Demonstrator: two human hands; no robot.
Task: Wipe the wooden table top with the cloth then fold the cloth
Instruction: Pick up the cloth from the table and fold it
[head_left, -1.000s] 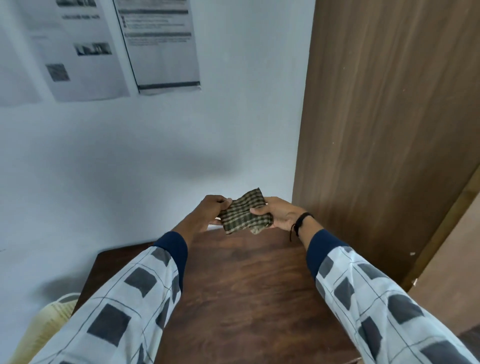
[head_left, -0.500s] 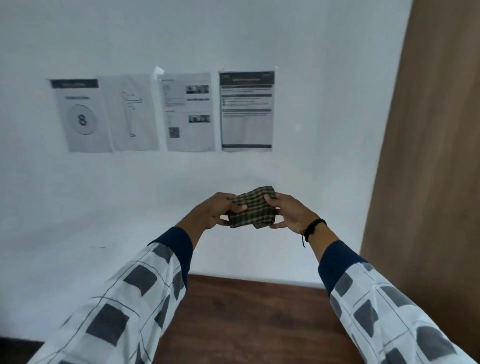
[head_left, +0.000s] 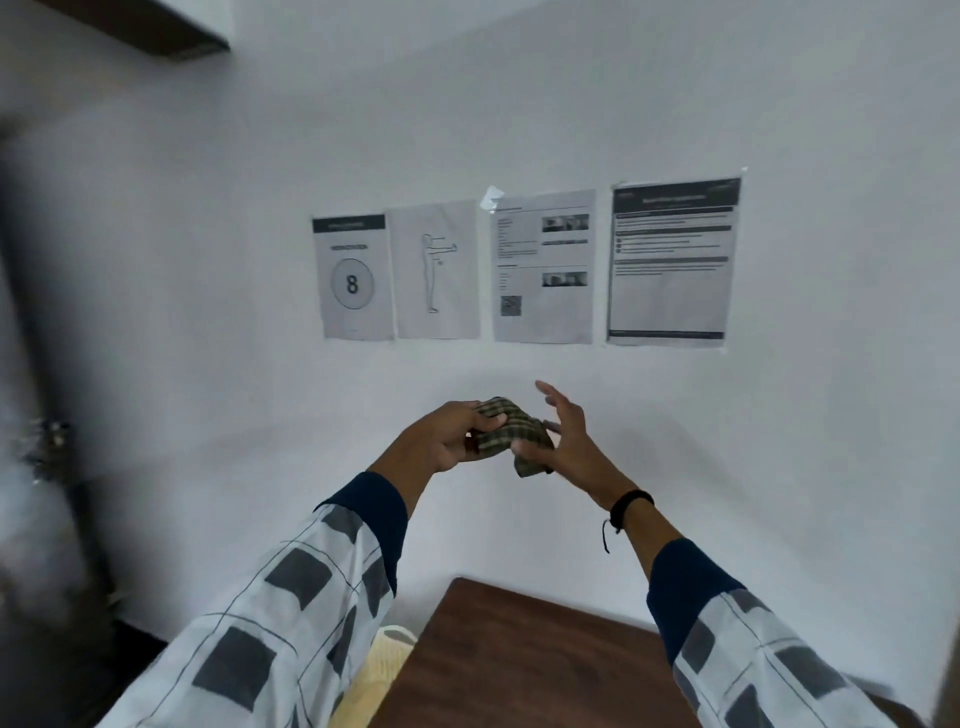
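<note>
One olive-plaid cloth (head_left: 511, 434), folded into a wad, is held in mid-air above the wooden table top (head_left: 519, 665). The left hand (head_left: 447, 441) pinches it. The right hand (head_left: 569, 444) touches it, fingers spread. Four printed sheets (head_left: 543, 265) line the wall.

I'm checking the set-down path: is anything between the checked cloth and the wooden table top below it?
Nothing visible. The left hand grips the cloth in the air before the wall, the right hand open beside it; the table shows bare wood in the part in view, with only the person's sleeves above it.
</note>
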